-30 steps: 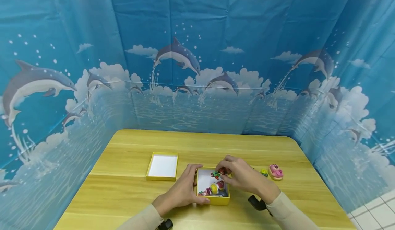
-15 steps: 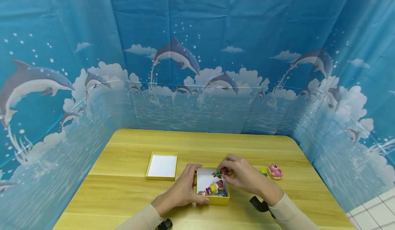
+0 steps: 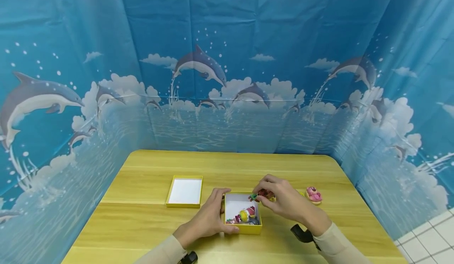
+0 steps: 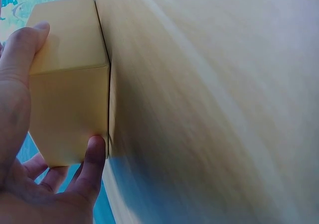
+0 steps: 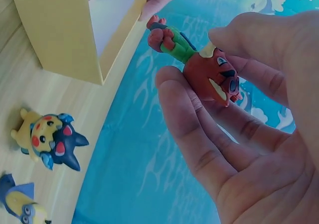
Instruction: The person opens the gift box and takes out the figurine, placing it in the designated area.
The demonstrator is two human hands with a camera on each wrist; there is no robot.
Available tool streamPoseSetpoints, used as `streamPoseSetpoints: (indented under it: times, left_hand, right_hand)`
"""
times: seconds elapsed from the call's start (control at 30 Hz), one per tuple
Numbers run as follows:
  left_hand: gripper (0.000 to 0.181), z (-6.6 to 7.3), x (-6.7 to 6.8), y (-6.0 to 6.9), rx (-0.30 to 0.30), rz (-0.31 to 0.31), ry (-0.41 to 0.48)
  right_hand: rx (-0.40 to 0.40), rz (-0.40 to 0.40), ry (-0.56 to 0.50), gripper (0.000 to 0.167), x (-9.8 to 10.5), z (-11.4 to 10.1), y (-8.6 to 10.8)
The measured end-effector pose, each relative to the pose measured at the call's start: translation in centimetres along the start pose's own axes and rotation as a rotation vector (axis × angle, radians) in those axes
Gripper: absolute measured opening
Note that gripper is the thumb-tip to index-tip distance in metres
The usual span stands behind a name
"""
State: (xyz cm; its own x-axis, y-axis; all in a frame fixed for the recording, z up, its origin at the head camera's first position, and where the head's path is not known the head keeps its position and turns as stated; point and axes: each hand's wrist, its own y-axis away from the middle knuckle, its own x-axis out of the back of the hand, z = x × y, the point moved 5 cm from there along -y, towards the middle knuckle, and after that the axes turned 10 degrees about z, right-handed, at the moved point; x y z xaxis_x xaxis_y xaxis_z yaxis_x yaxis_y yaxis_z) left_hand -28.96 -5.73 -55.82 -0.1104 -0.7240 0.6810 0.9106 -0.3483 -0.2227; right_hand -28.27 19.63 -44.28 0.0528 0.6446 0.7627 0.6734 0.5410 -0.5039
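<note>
A yellow box (image 3: 244,229) with a white inside stands open-topped on the table. My left hand (image 3: 207,216) grips its left side, thumb at the near wall; the left wrist view shows the fingertips against the box's outside (image 4: 70,109). Inside lie a yellow-and-red toy figurine (image 3: 244,215) and a dark grey one (image 3: 253,220), with small pinkish parts beside them. Over the box's far right edge, my right hand (image 3: 285,201) pinches a toy figurine (image 5: 207,74) by its red-brown head. Its green body points away from the palm, toward the box.
Left of the box sits a shallow yellow lid (image 3: 184,191), white side up. A pink bear toy (image 3: 313,195) is to the right. The right wrist view shows a yellow figurine in a dark eared hat (image 5: 47,137) and a goggled yellow minion figurine (image 5: 22,201) on the table.
My right hand has shifted slightly right and away from the box's middle with the figurine. The left hand keeps its hold on the box. The head view has turned a little.
</note>
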Motion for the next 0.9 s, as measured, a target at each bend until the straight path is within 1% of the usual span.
streamPoseSetpoints:
  times: [0.23, 0.37, 0.57, 0.73, 0.9]
  left_hand:
    - [0.130, -0.2, 0.0, 0.2, 0.020, -0.005, 0.012]
    - [0.130, -0.3, 0.0, 0.1, 0.017, -0.003, 0.007]
    - [0.130, -0.2, 0.0, 0.1, 0.006, -0.004, -0.005]
    - [0.130, -0.1, 0.0, 0.0, -0.002, 0.001, 0.001]
    - [0.130, -0.2, -0.1, 0.0, 0.002, 0.003, 0.011]
  right_hand:
    - [-0.016, 0.014, 0.010, 0.025, 0.6, 0.3, 0.4]
    - [-0.030, 0.008, 0.025, 0.033, 0.9, 0.5, 0.5]
    - [-0.075, -0.006, 0.058, 0.043, 1.5, 0.9, 0.8]
    - [-0.088, 0.001, 0.070, 0.044, 1.8, 1.1, 1.0]
    - [-0.078, 0.014, 0.077, 0.038, 2.0, 1.3, 1.4]
